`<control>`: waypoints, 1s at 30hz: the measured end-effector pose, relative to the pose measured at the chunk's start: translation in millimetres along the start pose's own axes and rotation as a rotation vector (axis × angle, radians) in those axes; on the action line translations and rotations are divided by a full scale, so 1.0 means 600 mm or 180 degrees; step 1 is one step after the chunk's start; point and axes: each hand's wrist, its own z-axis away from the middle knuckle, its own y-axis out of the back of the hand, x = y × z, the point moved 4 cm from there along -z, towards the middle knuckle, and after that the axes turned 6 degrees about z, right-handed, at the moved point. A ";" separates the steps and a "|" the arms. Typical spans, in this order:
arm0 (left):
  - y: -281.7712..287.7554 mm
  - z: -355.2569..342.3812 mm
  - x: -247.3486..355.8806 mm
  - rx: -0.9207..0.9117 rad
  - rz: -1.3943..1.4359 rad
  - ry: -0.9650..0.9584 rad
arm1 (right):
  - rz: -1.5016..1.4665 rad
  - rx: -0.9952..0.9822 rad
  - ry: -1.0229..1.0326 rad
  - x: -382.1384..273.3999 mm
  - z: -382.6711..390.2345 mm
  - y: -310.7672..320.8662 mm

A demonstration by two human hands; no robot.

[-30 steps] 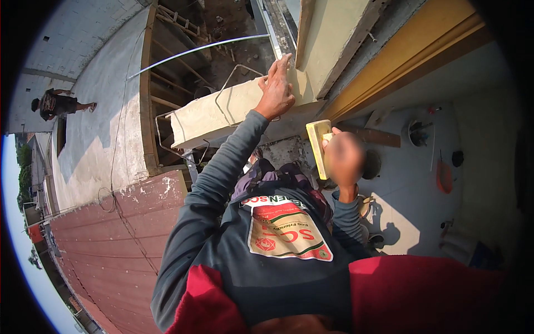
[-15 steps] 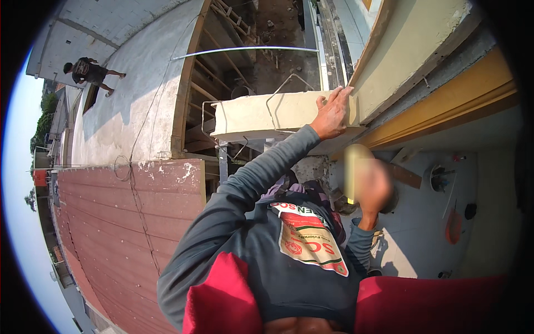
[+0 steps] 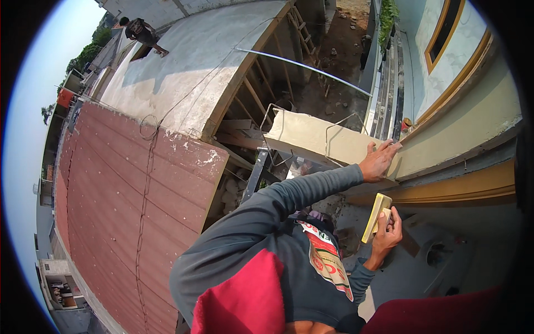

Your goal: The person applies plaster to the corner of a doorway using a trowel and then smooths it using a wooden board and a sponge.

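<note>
My left hand (image 3: 380, 162) rests with fingers stretched out on the right end of a cream plastered ledge (image 3: 308, 132), where it meets the wall (image 3: 464, 119). Its fingertips touch the corner. Lower down and a little to the right, my right hand (image 3: 387, 235) grips the handle of a yellow plastering float (image 3: 377, 217). The float is tilted, its flat face turned to the left and apart from the ledge and wall. Bent metal rods (image 3: 328, 139) stick out of the ledge.
On the left slopes a red corrugated roof (image 3: 111, 183). A person (image 3: 142, 33) stands on the grey flat roof (image 3: 206, 50) beyond. A deep gap with timber and rubble lies past the ledge. A bucket (image 3: 436, 254) with tools stands below right.
The view has swung, so the scene sits farther right and lower. My right hand, smeared by motion before, now shows sharply with the float. The left hand stays on the ledge.
</note>
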 end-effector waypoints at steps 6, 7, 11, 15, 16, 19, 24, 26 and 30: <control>-0.023 0.001 0.013 -0.0122 0.0110 0.0016 | 0.0063 -0.0043 0.0127 0.001 -0.005 -0.004; -0.027 0.001 0.010 -0.0135 0.0228 0.0054 | 0.0071 -0.0040 0.0137 0.001 -0.005 -0.005; -0.035 -0.001 0.002 -0.0147 0.0375 0.0075 | 0.0030 -0.0114 0.0069 0.005 -0.007 -0.005; -0.032 -0.003 0.010 -0.0177 0.0189 0.0019 | 0.0103 -0.0239 0.0161 0.013 -0.009 -0.005; -0.025 -0.002 0.019 -0.0171 0.0091 0.0020 | 0.0114 -0.0258 0.0182 0.012 -0.009 -0.004; -0.030 -0.002 0.014 -0.0260 -0.0116 -0.0072 | 0.0101 -0.0294 0.0184 0.004 -0.008 -0.005; -0.022 0.002 0.018 -0.0321 -0.0292 -0.0068 | 0.0160 -0.0192 0.0173 -0.008 -0.009 -0.003; -0.038 0.005 -0.009 0.0257 -0.0741 -0.0312 | 0.0195 -0.0203 0.0103 -0.015 -0.007 -0.005; -0.026 -0.005 0.004 0.0047 -0.0814 -0.0359 | 0.0180 -0.0133 0.0009 -0.013 -0.004 -0.001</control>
